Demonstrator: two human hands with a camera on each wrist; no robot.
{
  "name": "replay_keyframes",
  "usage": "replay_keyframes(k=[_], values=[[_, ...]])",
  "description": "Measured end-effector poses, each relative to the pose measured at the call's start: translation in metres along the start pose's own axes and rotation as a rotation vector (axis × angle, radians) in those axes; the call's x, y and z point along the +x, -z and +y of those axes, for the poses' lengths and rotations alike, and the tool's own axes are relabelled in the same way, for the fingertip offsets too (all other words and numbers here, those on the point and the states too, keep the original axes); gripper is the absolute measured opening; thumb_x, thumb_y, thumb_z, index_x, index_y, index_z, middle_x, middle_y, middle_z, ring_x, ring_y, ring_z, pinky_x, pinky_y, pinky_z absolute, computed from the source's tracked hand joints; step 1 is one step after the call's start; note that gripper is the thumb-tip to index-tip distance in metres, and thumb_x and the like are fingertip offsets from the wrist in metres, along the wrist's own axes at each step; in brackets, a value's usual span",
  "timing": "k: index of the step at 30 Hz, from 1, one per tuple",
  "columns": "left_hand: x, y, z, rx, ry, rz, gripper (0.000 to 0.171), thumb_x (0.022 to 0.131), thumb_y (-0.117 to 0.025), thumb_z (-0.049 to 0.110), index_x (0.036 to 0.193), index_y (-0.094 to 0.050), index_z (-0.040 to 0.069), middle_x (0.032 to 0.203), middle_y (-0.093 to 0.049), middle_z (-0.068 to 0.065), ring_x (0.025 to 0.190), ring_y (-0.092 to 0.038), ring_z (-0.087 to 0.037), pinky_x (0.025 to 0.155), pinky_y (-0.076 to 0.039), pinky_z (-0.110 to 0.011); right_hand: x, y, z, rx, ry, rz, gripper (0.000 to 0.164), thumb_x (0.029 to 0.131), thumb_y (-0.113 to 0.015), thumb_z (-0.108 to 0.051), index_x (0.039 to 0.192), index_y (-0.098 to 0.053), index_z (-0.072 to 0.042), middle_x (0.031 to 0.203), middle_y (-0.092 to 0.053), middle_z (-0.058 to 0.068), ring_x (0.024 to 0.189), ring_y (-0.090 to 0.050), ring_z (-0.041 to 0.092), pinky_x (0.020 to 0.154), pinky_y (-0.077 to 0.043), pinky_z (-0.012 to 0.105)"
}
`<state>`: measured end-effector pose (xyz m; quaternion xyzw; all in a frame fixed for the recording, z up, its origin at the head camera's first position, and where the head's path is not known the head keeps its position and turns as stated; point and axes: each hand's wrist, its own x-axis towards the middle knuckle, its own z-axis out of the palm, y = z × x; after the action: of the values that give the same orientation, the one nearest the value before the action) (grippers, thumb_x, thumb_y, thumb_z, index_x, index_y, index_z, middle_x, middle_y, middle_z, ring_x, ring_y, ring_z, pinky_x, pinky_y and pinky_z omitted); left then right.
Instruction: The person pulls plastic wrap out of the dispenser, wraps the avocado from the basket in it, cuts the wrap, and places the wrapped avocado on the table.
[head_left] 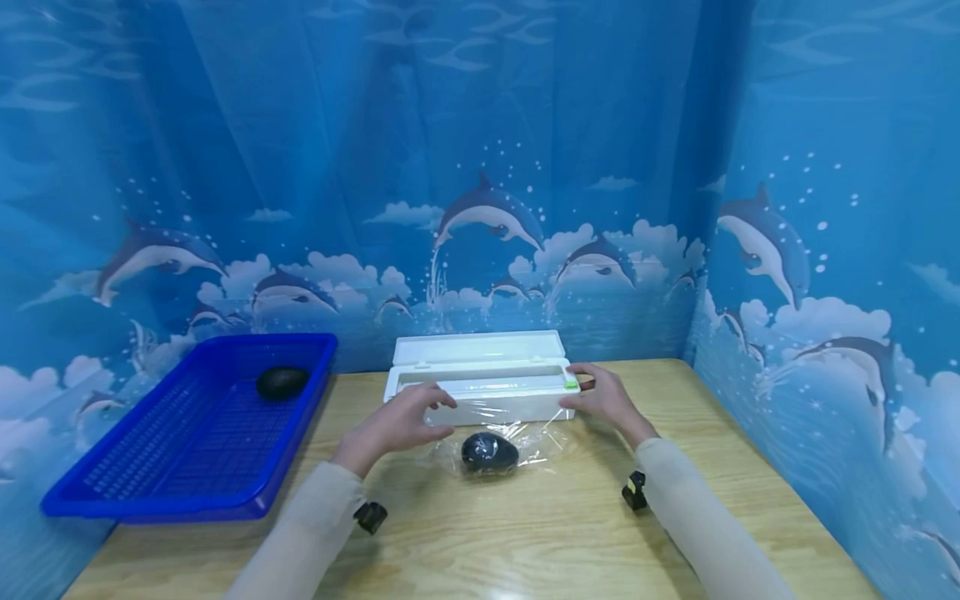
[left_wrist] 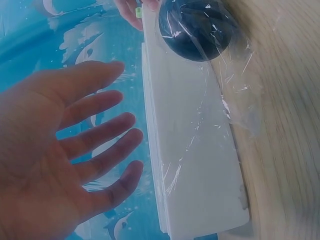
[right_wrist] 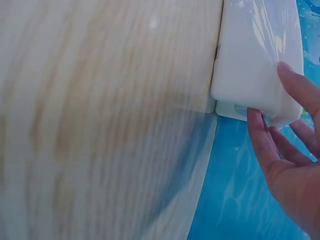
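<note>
A white cling film dispenser (head_left: 480, 408) stands at the table's back edge, lid (head_left: 480, 347) raised and a green tab (head_left: 572, 384) at its right end. Clear film (head_left: 543, 446) comes down its front and spreads on the table round a dark, glossy, avocado-shaped object (head_left: 489, 454). My right hand (head_left: 603, 400) grips the dispenser's right end; in the right wrist view its thumb (right_wrist: 295, 85) presses the front while fingers touch the end face. Fingers spread and holding nothing, my left hand (head_left: 401, 421) hovers by the dispenser's left front, left of the dark object.
A blue plastic basket (head_left: 161, 507) sits on the left of the wooden table (head_left: 480, 542), with a second dark oval object (head_left: 282, 383) inside. Behind and to the right hangs a blue dolphin-print curtain (head_left: 480, 125), close to the dispenser's back.
</note>
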<state>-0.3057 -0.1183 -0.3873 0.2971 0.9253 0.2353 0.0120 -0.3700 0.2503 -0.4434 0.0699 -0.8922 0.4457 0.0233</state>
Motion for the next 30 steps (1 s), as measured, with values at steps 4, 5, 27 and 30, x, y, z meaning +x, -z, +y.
replay_keyframes(k=[4, 5, 27, 30], values=[[-0.001, 0.0, -0.001, 0.005, -0.007, 0.0, 0.039, 0.09, -0.079, 0.022, 0.124, -0.07, 0.004, 0.122, -0.07, -0.014, 0.112, -0.066, -0.033, 0.094, -0.059, -0.047, 0.001, 0.001, 0.003, 0.018, -0.018, -0.005, 0.071, 0.081, -0.089, -0.023, 0.143, -0.058, -0.009, 0.148, -0.054, 0.026, 0.121, -0.066, 0.041, 0.09, -0.062, 0.043], [-0.001, 0.0, -0.001, 0.004, -0.009, 0.0, 0.04, 0.09, -0.079, 0.022, 0.124, -0.07, 0.004, 0.122, -0.07, -0.014, 0.112, -0.066, -0.033, 0.094, -0.059, -0.047, 0.001, 0.001, 0.004, 0.016, -0.02, -0.006, 0.071, 0.081, -0.089, -0.024, 0.143, -0.058, -0.009, 0.149, -0.053, 0.026, 0.121, -0.066, 0.041, 0.091, -0.062, 0.043], [0.009, 0.006, 0.011, 0.015, -0.032, -0.006, 0.039, 0.091, -0.078, 0.021, 0.126, -0.07, 0.007, 0.128, -0.071, -0.01, 0.117, -0.067, -0.031, 0.101, -0.057, -0.048, 0.002, 0.001, 0.008, 0.136, -0.048, -0.011, 0.069, 0.083, -0.088, -0.02, 0.144, -0.058, -0.008, 0.152, -0.051, 0.024, 0.13, -0.061, 0.042, 0.103, -0.057, 0.047], [0.009, 0.006, 0.012, 0.009, -0.022, -0.016, 0.039, 0.091, -0.078, 0.023, 0.126, -0.07, 0.007, 0.128, -0.071, -0.009, 0.118, -0.067, -0.03, 0.102, -0.057, -0.047, 0.002, 0.001, 0.009, 0.172, -0.059, -0.017, 0.068, 0.084, -0.087, -0.02, 0.144, -0.058, -0.009, 0.155, -0.05, 0.022, 0.134, -0.058, 0.041, 0.107, -0.054, 0.049]])
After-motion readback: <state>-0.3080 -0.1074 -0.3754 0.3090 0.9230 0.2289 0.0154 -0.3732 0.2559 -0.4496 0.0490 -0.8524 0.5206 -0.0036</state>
